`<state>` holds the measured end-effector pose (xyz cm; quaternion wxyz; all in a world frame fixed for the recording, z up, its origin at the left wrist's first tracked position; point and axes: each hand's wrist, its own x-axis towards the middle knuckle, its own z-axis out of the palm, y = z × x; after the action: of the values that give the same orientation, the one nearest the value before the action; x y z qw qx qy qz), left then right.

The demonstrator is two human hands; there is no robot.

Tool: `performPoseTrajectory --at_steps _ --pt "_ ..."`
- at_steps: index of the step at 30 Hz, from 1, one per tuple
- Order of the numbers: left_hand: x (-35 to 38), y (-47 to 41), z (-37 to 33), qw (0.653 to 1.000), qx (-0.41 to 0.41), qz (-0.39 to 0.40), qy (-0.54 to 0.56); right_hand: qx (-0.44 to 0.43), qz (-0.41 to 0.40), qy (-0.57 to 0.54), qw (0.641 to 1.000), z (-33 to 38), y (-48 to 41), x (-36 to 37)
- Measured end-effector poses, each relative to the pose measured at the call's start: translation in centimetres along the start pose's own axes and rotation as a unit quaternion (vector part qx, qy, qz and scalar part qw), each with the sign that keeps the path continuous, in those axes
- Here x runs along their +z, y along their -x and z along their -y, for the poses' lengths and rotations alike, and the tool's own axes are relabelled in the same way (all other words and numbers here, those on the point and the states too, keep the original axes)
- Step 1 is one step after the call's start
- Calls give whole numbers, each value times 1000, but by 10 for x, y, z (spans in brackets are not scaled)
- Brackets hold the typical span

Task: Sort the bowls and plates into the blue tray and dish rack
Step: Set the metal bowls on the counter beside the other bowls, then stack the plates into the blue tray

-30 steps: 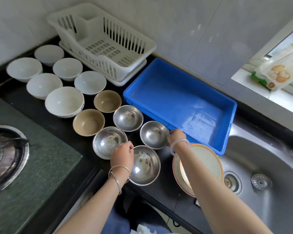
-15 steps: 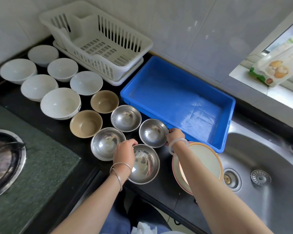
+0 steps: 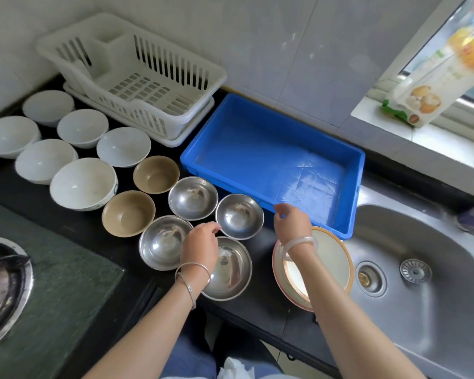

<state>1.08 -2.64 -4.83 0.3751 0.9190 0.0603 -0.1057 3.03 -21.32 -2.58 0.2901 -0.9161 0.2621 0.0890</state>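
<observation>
Several steel bowls sit in a cluster on the black counter; the nearest one [image 3: 230,272] lies under my left hand [image 3: 203,244], whose curled fingers reach over its far-left rim. Whether they grip the rim is hidden. My right hand [image 3: 293,222] hovers with loose fingers and holds nothing. It is between another steel bowl [image 3: 240,216] and the front wall of the empty blue tray [image 3: 271,160]. A stack of plates [image 3: 329,258] lies under my right wrist. Two tan bowls [image 3: 127,213] and several white bowls [image 3: 82,184] stand to the left. The white dish rack [image 3: 159,58] is empty.
A steel sink [image 3: 422,269] is at the right, next to the plates. A gas burner [image 3: 0,283] on a dark glass hob sits at the lower left. A food packet [image 3: 422,97] leans on the windowsill. The counter's front edge runs just below the nearest bowl.
My right hand has come off the rim of the steel bowl and moved right, toward the tray's front wall. My left hand stays over the nearest steel bowl.
</observation>
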Motion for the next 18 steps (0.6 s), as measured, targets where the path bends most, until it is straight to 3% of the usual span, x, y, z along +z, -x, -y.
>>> performPoseTrajectory --at_steps 3,6,13,18 --pt "2 -4 -20 999 22 12 36 -2 -106 24 994 -33 12 -23" --pt "16 -6 -42 996 31 70 43 28 -151 32 988 -74 24 -41" --pt "64 7 -71 975 60 215 9 168 -90 -32 981 -135 46 -47" --pt "80 11 -77 973 51 227 -4 186 -101 -60 975 -141 55 -42"
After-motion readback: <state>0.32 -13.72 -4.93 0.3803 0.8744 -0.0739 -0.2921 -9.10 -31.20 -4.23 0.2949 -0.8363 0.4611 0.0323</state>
